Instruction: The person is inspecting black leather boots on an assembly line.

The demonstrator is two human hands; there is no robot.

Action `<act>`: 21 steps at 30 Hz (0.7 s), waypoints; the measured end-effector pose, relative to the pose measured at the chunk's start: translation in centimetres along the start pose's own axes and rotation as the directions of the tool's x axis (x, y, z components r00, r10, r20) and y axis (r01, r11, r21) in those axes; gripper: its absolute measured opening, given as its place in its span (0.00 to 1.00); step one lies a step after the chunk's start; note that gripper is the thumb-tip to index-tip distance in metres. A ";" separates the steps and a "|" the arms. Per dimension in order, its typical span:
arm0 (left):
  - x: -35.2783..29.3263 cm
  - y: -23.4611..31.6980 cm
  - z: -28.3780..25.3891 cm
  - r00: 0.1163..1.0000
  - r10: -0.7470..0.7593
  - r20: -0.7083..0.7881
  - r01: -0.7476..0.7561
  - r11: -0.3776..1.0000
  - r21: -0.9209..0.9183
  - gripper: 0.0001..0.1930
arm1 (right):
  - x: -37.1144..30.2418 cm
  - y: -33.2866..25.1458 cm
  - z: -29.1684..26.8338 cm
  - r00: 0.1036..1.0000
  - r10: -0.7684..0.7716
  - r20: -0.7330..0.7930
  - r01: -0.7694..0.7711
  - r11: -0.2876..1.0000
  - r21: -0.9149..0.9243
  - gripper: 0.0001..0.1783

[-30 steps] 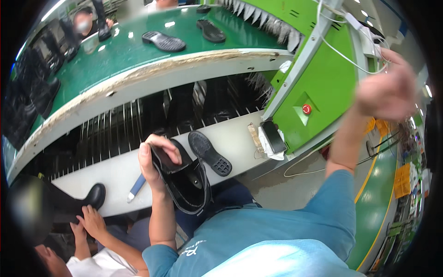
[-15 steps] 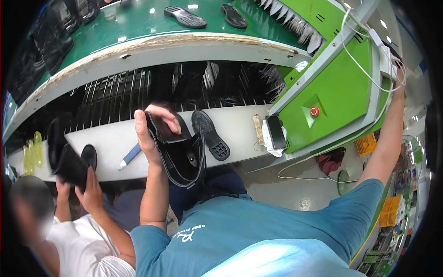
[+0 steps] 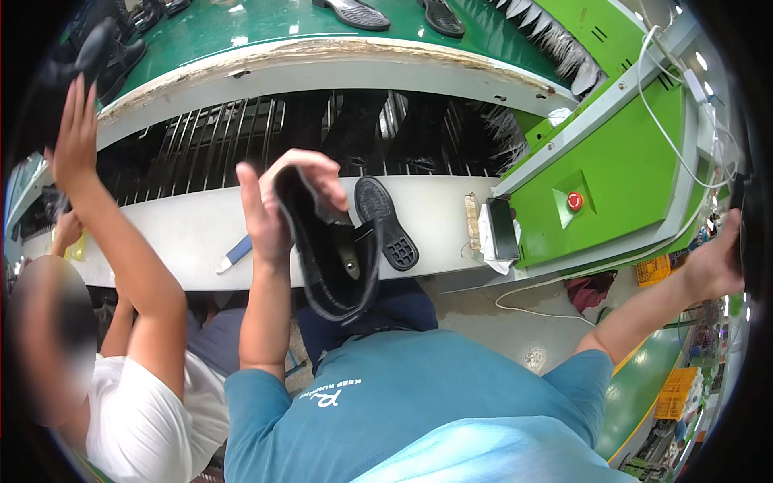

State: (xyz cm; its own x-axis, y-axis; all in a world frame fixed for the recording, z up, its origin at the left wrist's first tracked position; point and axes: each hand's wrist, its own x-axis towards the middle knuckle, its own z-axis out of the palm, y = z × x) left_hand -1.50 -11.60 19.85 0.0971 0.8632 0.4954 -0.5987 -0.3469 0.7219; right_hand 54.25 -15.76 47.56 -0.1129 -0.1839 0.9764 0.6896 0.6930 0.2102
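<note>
My left hand (image 3: 274, 213) is closed on a black boot (image 3: 342, 278) in front of my body. The boot's open top faces me, and a small round metal spot shows inside it. My thumb points up apart from the boot, while the fingers wrap its upper edge. Just beyond the boot, a black shoe sole (image 3: 386, 221) lies tread up on the white bench. Far out to the right, my right hand (image 3: 715, 259) is closed around a dark thing cut off by the picture's rim; its kind cannot be made out.
A white bench (image 3: 193, 217) runs before me, carrying a blue-handled tool (image 3: 233, 254) and a phone (image 3: 503, 229) on white paper. Behind is a green conveyor (image 3: 274, 20) bearing soles. A green machine (image 3: 604, 193) with a red button stands right. A co-worker's raised arm (image 3: 137, 241) is at left.
My right hand has come down and outward from the machine's cable area to the right rim. My left hand keeps the boot, now turned slightly. The co-worker has raised a boot toward the conveyor.
</note>
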 end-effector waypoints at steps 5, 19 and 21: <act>4.6 0.2 0.2 0.993 -0.037 0.116 0.017 0.985 0.172 0.46 | -14.2 -13.4 14.7 0.901 0.013 0.434 -0.092 0.983 0.160 0.39; 5.9 0.4 2.6 0.998 0.057 -0.005 -0.052 0.943 0.328 0.23 | -27.3 -13.7 19.6 0.835 0.240 0.495 -0.486 0.744 0.459 0.32; 6.3 0.0 2.8 0.998 0.063 0.003 -0.061 0.942 0.329 0.23 | -27.7 -13.7 19.0 0.788 0.298 0.539 -0.563 0.704 0.434 0.28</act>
State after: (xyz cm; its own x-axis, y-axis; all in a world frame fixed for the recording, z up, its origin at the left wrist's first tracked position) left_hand 1.33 -7.19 24.26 0.0617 0.8383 0.5417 -0.3088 -0.5000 0.8091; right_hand 34.32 -6.86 18.60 -0.2693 0.4370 0.8582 0.2385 0.8936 -0.3802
